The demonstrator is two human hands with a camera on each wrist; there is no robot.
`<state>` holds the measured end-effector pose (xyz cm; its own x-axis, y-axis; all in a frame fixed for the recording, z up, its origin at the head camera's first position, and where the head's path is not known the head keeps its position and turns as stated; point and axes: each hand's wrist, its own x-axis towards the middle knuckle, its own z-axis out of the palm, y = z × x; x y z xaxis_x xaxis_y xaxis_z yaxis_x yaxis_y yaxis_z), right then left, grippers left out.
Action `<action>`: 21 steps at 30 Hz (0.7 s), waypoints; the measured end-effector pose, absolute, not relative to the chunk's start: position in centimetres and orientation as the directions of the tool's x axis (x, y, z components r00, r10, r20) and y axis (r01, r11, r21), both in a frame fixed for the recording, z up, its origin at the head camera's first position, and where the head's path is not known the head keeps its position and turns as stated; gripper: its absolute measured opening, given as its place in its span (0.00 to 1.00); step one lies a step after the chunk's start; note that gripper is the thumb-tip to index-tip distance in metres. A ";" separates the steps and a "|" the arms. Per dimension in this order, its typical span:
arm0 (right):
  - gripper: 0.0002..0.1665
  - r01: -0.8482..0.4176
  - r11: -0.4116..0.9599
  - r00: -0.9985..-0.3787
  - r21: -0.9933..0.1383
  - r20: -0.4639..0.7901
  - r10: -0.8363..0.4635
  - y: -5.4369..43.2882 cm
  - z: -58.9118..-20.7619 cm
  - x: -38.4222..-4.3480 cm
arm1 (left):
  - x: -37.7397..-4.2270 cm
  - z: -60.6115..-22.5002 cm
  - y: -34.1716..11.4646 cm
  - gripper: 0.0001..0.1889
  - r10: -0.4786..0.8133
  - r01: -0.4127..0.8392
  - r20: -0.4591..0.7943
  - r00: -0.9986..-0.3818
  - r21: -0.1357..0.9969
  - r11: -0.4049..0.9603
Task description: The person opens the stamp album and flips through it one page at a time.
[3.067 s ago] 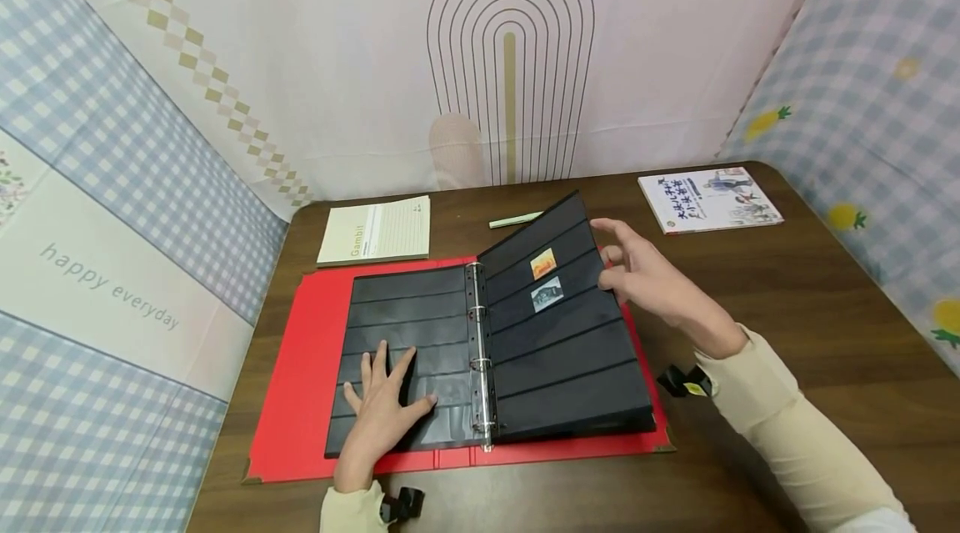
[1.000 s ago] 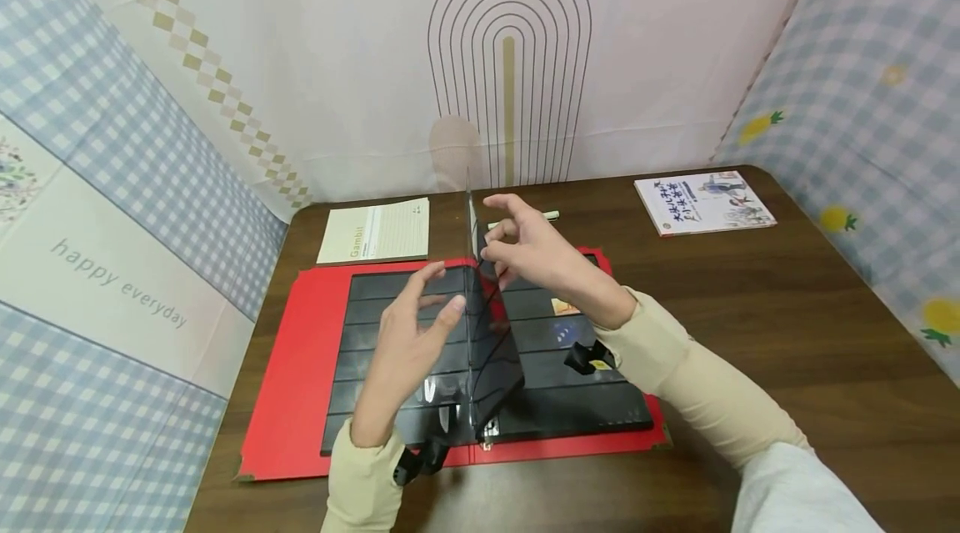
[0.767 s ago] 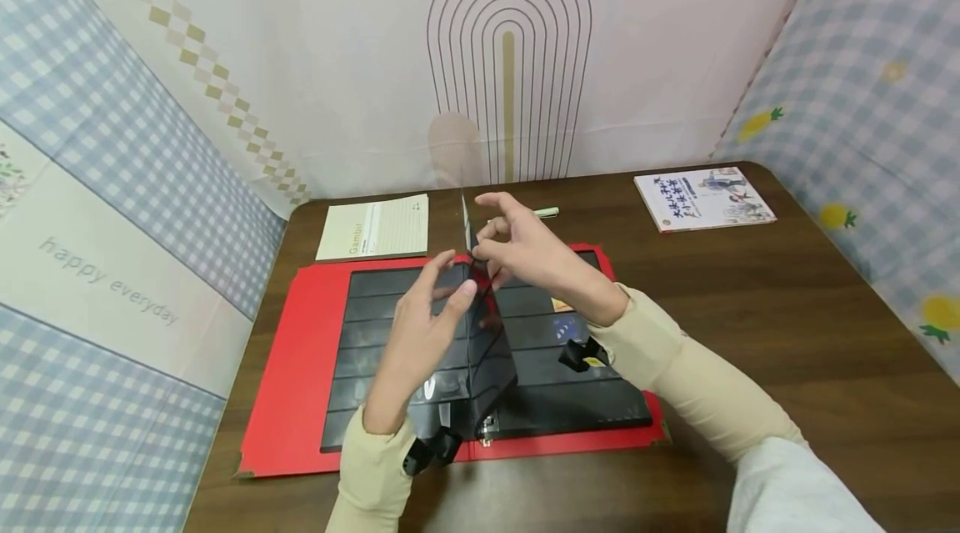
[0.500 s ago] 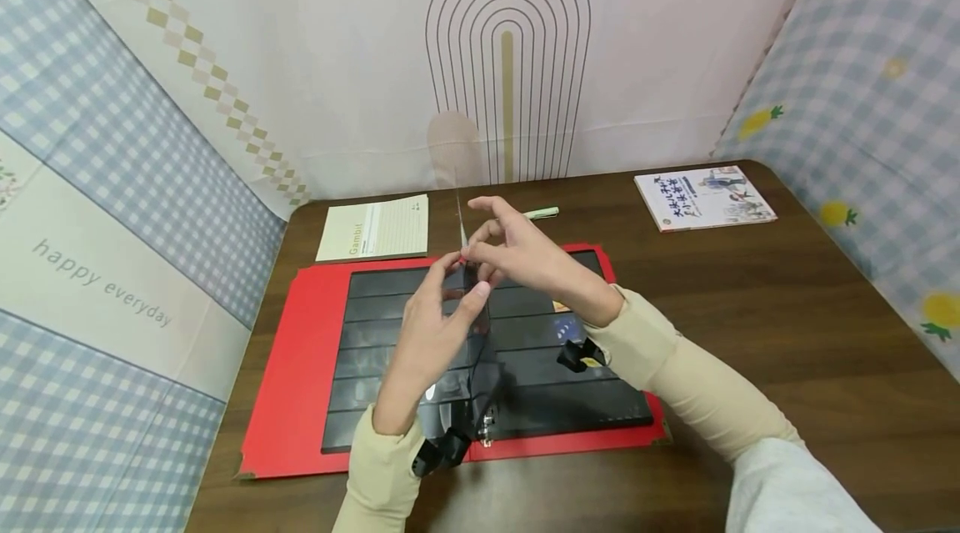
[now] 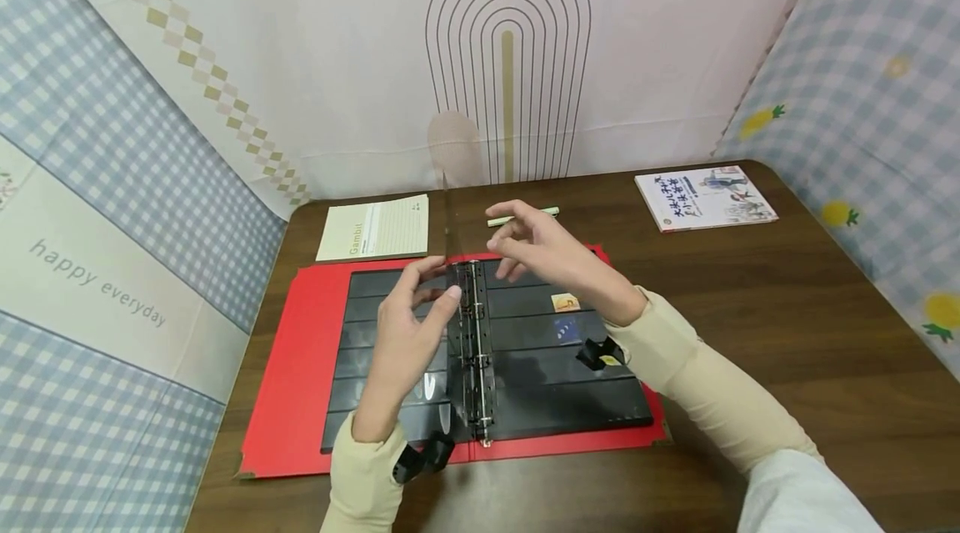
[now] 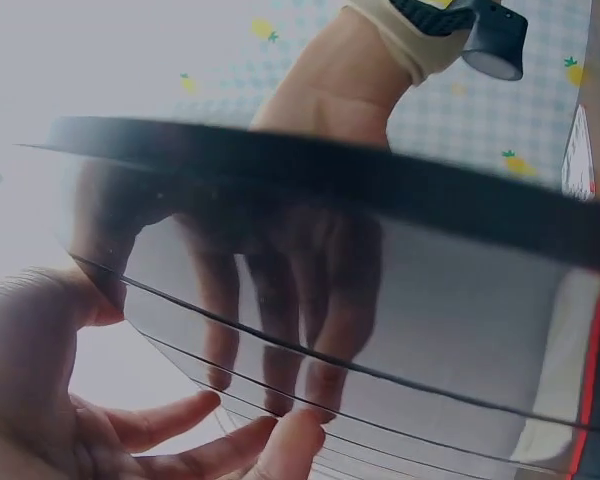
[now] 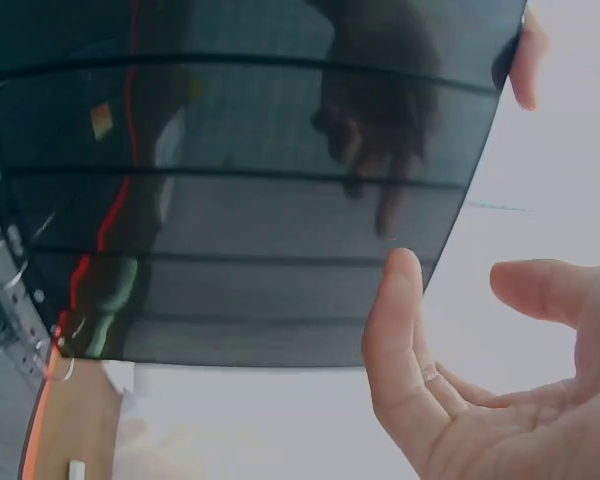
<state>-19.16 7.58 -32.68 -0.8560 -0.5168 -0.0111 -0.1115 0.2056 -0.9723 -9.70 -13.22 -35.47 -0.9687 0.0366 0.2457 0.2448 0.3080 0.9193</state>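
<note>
Your red-covered ring binder (image 5: 292, 366) lies open on the brown wooden table (image 5: 742, 308), spine running away from you. One black, translucent pocketed page (image 7: 260, 220) stands nearly upright, long axis along the spine, free edge upward. Your left hand (image 5: 405, 337), thumb and fingers parted, is at the page, contact unclear; your right hand (image 5: 551, 258), loosely curved, grips nothing.

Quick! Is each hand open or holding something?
Left hand: open, at the raised dark page; I can't tell if it touches.
Right hand: open, holding nothing.
</note>
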 end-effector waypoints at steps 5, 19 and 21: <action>0.23 -0.150 0.247 -0.862 -0.957 0.004 -0.507 8.8 -33.7 -19.6 | -9.5 -35.7 -14.3 0.20 -0.014 0.263 0.282 -0.959 0.911 0.316; 0.23 -0.160 0.395 -0.880 -0.905 -0.051 -0.472 13.0 -37.0 -20.7 | -9.2 -36.3 -17.1 0.17 -0.154 0.240 0.280 -0.948 0.942 0.234; 0.23 -0.170 0.423 -0.879 -0.890 -0.056 -0.473 13.7 -37.6 -20.9 | -9.1 -36.3 -17.3 0.16 -0.172 0.242 0.283 -0.944 0.944 0.224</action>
<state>-20.89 13.67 -37.58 -0.8794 -0.4727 -0.0563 -0.1704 0.4228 -0.8900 -9.06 -17.35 -36.33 -0.9437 -0.1720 0.2825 0.2417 0.2244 0.9440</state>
